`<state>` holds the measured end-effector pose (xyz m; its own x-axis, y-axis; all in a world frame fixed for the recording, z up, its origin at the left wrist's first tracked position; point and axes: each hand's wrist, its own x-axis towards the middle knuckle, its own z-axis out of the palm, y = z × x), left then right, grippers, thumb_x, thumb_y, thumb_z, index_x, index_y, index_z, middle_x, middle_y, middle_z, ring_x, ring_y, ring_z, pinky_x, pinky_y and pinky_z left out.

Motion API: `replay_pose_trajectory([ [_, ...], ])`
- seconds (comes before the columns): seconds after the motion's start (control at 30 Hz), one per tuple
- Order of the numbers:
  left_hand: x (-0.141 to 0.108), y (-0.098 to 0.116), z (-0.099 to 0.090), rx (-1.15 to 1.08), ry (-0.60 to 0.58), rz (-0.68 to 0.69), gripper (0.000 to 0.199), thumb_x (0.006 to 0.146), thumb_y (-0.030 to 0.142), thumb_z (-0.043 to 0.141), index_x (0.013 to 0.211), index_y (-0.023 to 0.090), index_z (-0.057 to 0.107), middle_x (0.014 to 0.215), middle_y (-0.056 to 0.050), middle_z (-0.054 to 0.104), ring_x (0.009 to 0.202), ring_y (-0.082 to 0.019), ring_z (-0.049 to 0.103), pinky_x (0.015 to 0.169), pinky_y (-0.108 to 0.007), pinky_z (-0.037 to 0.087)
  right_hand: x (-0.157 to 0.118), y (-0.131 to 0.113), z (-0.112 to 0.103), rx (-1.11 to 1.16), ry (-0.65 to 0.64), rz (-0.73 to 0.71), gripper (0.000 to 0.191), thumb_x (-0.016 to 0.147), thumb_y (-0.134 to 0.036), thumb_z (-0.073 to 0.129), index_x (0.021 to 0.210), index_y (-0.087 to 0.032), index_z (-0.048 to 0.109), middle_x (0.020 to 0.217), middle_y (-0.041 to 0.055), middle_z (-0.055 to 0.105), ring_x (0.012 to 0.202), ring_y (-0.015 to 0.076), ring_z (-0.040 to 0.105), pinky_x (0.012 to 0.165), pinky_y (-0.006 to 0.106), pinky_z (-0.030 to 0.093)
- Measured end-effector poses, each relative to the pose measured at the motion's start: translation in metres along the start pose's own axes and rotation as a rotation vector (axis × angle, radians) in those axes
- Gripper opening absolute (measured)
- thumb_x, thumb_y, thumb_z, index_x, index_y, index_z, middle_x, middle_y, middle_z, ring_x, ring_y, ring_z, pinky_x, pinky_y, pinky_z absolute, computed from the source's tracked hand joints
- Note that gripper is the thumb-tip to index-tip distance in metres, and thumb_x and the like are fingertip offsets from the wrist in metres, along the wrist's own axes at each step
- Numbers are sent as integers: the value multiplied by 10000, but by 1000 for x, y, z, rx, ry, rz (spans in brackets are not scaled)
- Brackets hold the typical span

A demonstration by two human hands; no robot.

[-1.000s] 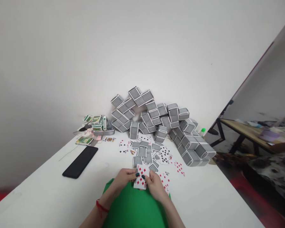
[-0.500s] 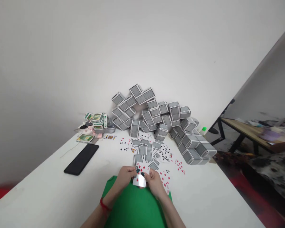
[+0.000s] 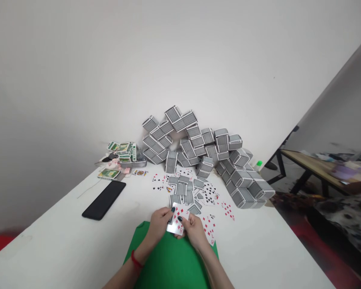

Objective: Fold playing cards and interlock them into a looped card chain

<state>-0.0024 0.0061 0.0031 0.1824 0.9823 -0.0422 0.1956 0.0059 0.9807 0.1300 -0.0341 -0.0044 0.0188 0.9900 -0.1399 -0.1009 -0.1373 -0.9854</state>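
Diamond-suit playing card [image 3: 175,225], face up and tilted, is held between both hands at 6 o'clock of the white table [image 3: 48,241], near the edge of a green cloth [image 3: 168,261].

Left hand [image 3: 160,224]: fingers curled, thumb pressed on the card's 9-to-11 o'clock edge. A grey patch shows beside that thumb; whether it is a second card cannot be told. Right hand [image 3: 196,232]: partly closed, thumb flat on the card face towards 2 o'clock, fingers folded beneath.

Handling, as judged: very light, thin and springy; the glossy face catches glare and is probably slippery, apt to slide on another card. A hard pinch could crease it. Opposite long edges appear the soundest hold.

Materials, clock taken from the held card: at 12, loose grey-backed cards [image 3: 183,190], flat, overlapping, patterned with pale borders. Farther off, from 12 to 2, grey card blocks [image 3: 195,142], box-shaped with crisp edges, piled in stepped rows near a smooth matt wall [image 3: 180,52]. At 3, face-up red cards [image 3: 209,228]. Near 10, a black phone [image 3: 104,200], smooth and rectangular. Between 10 and 11, green-and-white packs [image 3: 124,148], heaped.
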Motion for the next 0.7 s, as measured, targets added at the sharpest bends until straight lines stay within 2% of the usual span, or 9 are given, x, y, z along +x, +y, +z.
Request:
replay_pose_trajectory([
  [0.4, -2, 1, 0, 33, 10, 64, 258, 653, 348, 448, 467, 173, 420, 485, 36, 406, 482, -111, 377, 468, -224, 288, 1, 1, 2, 11, 30, 9, 395, 666, -557, 568, 722, -168, 523, 454, -18, 597, 382, 163, 569, 426, 275, 462],
  [0.57, -1, -1, 0, 153, 25, 116, 280, 700, 351, 405, 482, 176, 422, 494, 27, 430, 507, -126, 406, 481, -228, 294, 2, 3, 2, 14, 41, 24, 386, 648, -547, 592, 701, -169, 533, 467, -6, 607, 385, 165, 568, 384, 255, 429],
  [0.7, -4, -4, 4, 301, 75, 196, 243, 750, 297, 354, 536, 188, 397, 526, 22, 441, 536, -135, 429, 502, -233, 302, 3, 2, 2, 41, 43, 40, 372, 616, -524, 632, 662, -163, 555, 489, -1, 615, 408, 164, 569, 406, 262, 441],
])
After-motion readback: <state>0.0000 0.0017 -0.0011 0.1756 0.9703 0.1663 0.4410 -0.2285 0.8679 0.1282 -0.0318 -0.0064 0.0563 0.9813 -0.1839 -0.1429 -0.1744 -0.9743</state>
